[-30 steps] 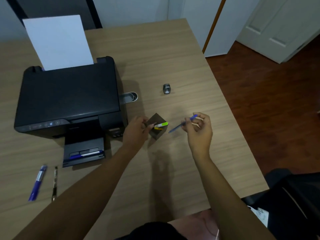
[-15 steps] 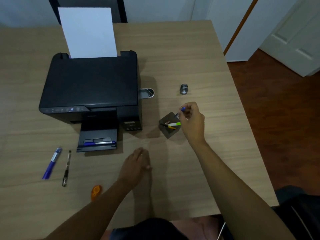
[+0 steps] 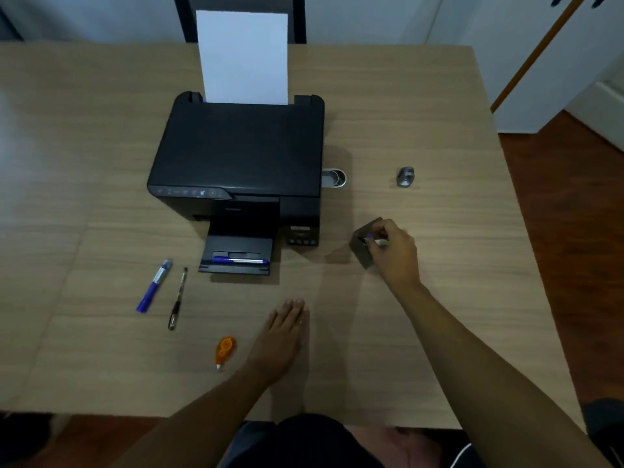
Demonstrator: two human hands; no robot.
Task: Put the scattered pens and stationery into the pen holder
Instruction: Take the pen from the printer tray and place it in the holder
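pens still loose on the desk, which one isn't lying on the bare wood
The blue and silver pen lies across the black printer's output tray. The blue marker pen and slim black pen lie directly on the wooden desk.

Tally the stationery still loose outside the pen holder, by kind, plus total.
Pens or markers: 3 (blue marker, black pen, blue pen on the printer's output tray)
Correction tape, orange: 1
Small grey metal item, kind unclear: 1
Total: 5
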